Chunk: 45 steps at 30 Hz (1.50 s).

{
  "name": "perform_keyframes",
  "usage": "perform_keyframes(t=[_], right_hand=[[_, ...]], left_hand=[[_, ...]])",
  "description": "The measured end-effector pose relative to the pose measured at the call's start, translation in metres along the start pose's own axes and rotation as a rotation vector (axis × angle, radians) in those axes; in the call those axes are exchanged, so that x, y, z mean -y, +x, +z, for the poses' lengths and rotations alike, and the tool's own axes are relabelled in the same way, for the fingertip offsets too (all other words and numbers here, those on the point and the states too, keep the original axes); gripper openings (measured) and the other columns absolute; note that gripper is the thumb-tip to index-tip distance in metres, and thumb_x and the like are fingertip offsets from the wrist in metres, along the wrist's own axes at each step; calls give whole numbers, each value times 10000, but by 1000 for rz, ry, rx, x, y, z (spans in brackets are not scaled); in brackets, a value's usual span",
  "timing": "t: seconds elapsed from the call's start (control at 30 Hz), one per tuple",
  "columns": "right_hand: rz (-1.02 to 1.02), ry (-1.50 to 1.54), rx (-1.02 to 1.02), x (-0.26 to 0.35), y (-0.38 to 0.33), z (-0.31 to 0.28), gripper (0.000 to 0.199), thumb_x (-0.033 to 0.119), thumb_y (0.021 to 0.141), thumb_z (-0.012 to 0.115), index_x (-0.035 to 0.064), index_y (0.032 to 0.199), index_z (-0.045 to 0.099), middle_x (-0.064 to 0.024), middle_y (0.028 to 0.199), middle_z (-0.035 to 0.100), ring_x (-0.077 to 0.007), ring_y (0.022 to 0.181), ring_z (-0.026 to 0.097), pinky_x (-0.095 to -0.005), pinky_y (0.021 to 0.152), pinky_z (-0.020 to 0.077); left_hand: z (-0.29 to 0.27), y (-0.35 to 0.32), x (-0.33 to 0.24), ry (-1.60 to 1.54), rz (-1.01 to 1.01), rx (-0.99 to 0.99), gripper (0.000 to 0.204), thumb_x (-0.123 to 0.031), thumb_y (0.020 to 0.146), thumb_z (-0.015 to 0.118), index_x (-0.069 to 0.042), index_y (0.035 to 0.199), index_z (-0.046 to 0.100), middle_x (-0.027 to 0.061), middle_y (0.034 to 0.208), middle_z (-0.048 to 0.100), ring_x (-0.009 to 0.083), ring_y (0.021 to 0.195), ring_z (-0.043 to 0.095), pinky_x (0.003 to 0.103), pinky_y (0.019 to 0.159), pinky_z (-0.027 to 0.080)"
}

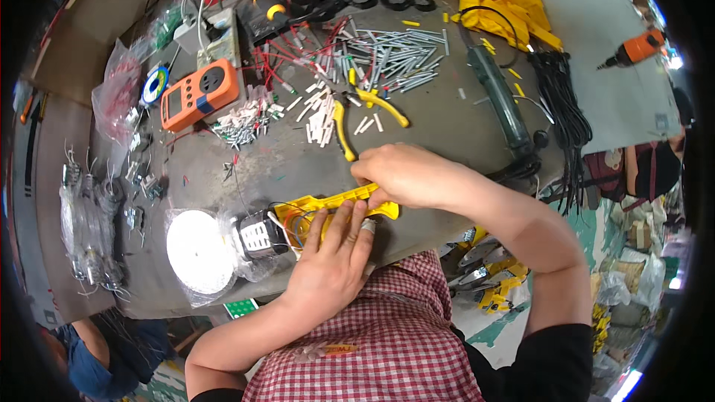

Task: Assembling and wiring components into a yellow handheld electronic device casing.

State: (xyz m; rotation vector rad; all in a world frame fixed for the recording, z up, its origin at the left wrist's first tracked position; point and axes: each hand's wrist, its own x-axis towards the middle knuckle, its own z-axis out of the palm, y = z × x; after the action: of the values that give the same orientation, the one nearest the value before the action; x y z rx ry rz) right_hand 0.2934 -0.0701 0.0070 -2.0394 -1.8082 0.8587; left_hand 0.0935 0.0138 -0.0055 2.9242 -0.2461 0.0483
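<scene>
A yellow plastic half-shell handle lies open side up near the table's front edge, thin wires running inside it. My left hand lies over its middle, fingers bent onto the shell and wires; pale tape wraps one finger. At the shell's right end my right hand is closed, thumb against the shell and the other fingers curled; its fingertips are partly hidden. Joined to the shell's left end is a lamp head with a bright white round face, a black collar and clear plastic wrap.
Yellow-handled pliers lie beyond my hands, near white sleeves and metal rods. An orange meter stands left. On the right are a dark green cylindrical tool, black cables and an orange screwdriver. Another person sits lower left.
</scene>
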Motion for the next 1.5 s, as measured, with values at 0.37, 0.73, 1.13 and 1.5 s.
perform_keyframes(t=[0.37,0.73,1.13,1.5], right_hand=[[154,-271,325,11,28,-12,222,123,664,735,-1,804,617,-174,803,639,-358,839,628,-457,729,489],[84,-437,325,44,38,-17,103,29,664,598,-25,702,677,-212,709,637,-351,701,656,-410,610,530],[28,-372,196,35,25,-5,84,46,690,589,-18,715,636,-183,723,627,-351,721,635,-415,653,517],[-73,-263,-163,17,-2,2,160,50,720,601,-14,865,580,-169,856,609,-358,779,613,-436,704,487]], left_hand=[[17,-77,12,-361,-34,-537,381,-93,615,751,-107,979,638,98,1000,613,241,876,597,317,670,494],[-24,-57,4,-231,-356,-99,621,-39,605,740,-23,1187,524,168,1122,513,307,884,605,346,659,526],[-35,-41,7,-304,-429,107,626,-56,570,775,-21,1150,545,161,1063,515,330,845,610,371,620,527],[-29,-46,6,12,-262,-125,397,-86,700,564,21,1081,586,172,1206,514,255,853,525,336,689,469]])
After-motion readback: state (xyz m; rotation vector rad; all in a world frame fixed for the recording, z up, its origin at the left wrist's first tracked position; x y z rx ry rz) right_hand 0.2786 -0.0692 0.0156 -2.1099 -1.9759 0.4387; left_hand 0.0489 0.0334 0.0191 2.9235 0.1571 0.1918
